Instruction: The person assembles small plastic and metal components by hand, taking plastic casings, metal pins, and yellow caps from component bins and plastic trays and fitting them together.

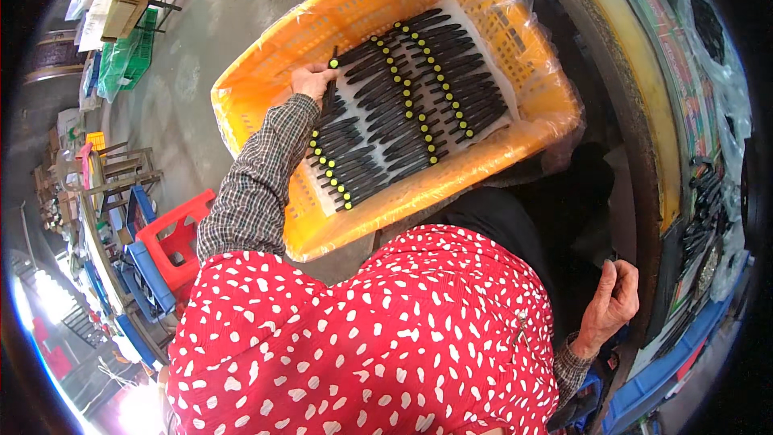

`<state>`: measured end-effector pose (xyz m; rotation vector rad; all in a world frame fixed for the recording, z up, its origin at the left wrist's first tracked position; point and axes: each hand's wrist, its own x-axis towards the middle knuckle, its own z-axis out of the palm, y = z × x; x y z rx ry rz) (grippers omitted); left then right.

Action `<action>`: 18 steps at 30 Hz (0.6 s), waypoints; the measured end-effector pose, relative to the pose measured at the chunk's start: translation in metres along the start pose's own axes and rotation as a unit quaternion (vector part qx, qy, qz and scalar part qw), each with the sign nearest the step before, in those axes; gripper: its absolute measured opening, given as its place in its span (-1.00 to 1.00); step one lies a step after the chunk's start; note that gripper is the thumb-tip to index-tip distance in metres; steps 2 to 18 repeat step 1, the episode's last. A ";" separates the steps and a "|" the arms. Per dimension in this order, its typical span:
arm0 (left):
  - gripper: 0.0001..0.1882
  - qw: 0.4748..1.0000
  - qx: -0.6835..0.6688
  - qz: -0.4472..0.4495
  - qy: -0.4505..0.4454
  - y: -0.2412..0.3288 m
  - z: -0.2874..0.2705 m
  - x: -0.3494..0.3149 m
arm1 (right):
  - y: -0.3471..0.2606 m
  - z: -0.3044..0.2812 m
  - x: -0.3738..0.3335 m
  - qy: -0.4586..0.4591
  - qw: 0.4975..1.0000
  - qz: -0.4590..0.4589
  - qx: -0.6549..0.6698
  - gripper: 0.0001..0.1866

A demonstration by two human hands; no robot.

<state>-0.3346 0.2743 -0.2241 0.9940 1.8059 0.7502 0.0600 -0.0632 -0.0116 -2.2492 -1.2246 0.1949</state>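
Note:
A yellow-orange plastic basket (515, 40), lined with clear film, stands in front of me. Inside, slim black tools (423, 125), each with a round yellow-green dot, lie in slanting rows on a white sheet (475, 20). My left hand (314, 80) reaches over the basket's left side, its fingers closed on one black tool with a yellow-green dot (333, 64) at the end of a row. The exact kind of tool is too small to tell. Low on the right, beside the workbench, my right hand (610, 304) is closed with thumb against curled fingers; what it holds, if anything, is unclear.
A workbench edge (644, 105) curves along my right, with a heap of black pieces (702, 217) and plastic film on it. Left of the basket stand a red plastic stool (177, 238) and blue crates (149, 274). A green crate (141, 48) is farther back.

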 end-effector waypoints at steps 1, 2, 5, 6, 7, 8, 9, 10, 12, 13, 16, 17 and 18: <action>-0.74 0.999 -0.010 -0.043 -0.009 -0.004 -0.002 0.005 | 0.002 0.000 -0.001 -0.002 1.000 0.009 -0.005 -0.86; -0.74 0.999 -0.010 -0.043 -0.009 -0.004 -0.002 0.005 | 0.002 0.000 -0.001 -0.002 1.000 0.009 -0.005 -0.86; -0.74 0.999 -0.010 -0.043 -0.009 -0.004 -0.002 0.005 | 0.002 0.000 -0.001 -0.002 1.000 0.009 -0.005 -0.86; -0.74 0.999 -0.010 -0.043 -0.009 -0.004 -0.002 0.005 | 0.002 0.000 -0.001 -0.002 1.000 0.009 -0.005 -0.86; -0.74 0.999 -0.010 -0.043 -0.009 -0.004 -0.002 0.005 | 0.002 0.000 -0.001 -0.002 1.000 0.009 -0.005 -0.86; -0.74 0.999 -0.010 -0.043 -0.009 -0.004 -0.002 0.005 | 0.002 0.000 -0.001 -0.002 1.000 0.009 -0.005 -0.86; -0.74 0.999 -0.010 -0.043 -0.009 -0.004 -0.002 0.005 | 0.002 0.000 -0.001 -0.002 1.000 0.009 -0.005 -0.86; -0.74 0.999 -0.010 -0.043 -0.009 -0.004 -0.002 0.005 | 0.002 0.000 -0.001 -0.002 1.000 0.009 -0.005 -0.86; -0.74 0.999 -0.010 -0.043 -0.009 -0.004 -0.002 0.005 | 0.002 0.000 -0.001 -0.002 1.000 0.009 -0.005 -0.86; -0.74 0.999 -0.010 -0.043 -0.009 -0.004 -0.002 0.005 | 0.002 0.000 -0.001 -0.002 1.000 0.009 -0.005 -0.86; -0.74 0.999 -0.010 -0.043 -0.009 -0.004 -0.002 0.005 | 0.002 0.000 -0.001 -0.002 1.000 0.009 -0.005 -0.86; -0.74 0.999 -0.010 -0.043 -0.009 -0.004 -0.002 0.005 | 0.002 0.000 -0.001 -0.002 1.000 0.009 -0.005 -0.86; -0.74 0.999 -0.010 -0.043 -0.009 -0.004 -0.002 0.005 | 0.002 0.000 -0.001 -0.002 1.000 0.009 -0.005 -0.86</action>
